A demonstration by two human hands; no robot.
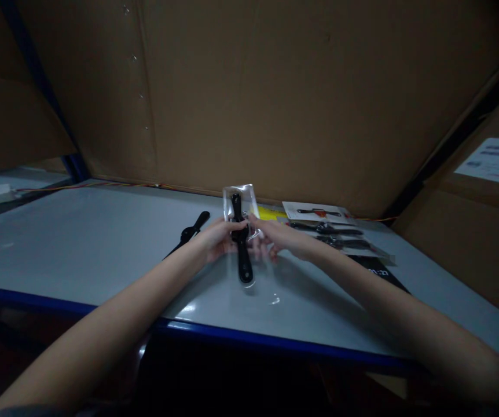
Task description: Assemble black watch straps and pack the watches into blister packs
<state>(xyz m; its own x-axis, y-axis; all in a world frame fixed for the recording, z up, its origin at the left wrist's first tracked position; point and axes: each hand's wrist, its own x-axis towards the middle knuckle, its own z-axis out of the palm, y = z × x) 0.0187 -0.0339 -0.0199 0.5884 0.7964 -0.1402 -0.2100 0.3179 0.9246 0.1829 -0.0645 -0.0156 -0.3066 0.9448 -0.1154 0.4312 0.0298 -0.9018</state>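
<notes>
A black spokeshave stands nearly upright inside a clear plastic package above the table. My left hand is closed around its middle from the left, with the thumb across the front. On the other side my right hand pinches the right edge of the clear plastic, its fingers partly blurred. Another black spokeshave lies bare on the table behind my left forearm, which hides part of it.
At the right lie packed spokeshaves, a printed card, something yellow and a dark display with digits. Cardboard walls the table's back. A blue edge runs along the front of the grey tabletop.
</notes>
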